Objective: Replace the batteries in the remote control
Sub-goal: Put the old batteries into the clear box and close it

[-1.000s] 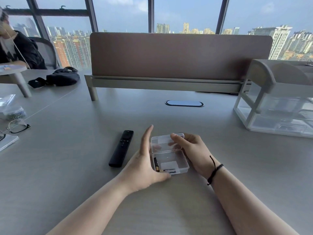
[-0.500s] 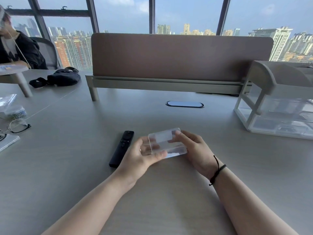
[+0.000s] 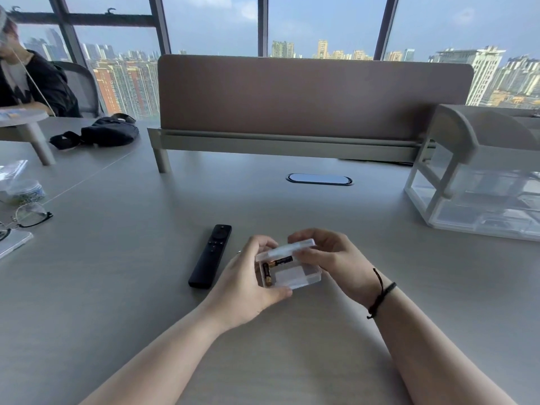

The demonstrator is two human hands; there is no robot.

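You hold a small clear plastic case [image 3: 287, 268] just above the desk [image 3: 146, 287], tipped toward you, with both hands on it. Your left hand [image 3: 248, 285] cups the near-left corner, thumb along the front edge, fingers wrapped behind. Your right hand [image 3: 330, 258] pinches the far-right side where the lid [image 3: 293, 247] meets the base; whether the lid is latched or cracked open is not clear from here. Inside, two batteries [image 3: 273, 267] have slid into the left end, one lying across, one pointing at you.

The remote control [image 3: 211, 256] lies face up on the desk just left of your left hand, untouched, long axis running away from you. Its battery cover is not visible.

Handling judgement: the case looks light, stiff and slick, so squeeze its corners, not the flat walls, which probably flex. The loose batteries will roll and shift the balance; keep the case level before lifting the lid. The batteries themselves are likely smooth and dense for their size, so take each by its middle between thumb and forefinger. The remote is slim and rigid; grip its long edges and flip it to reach the back.
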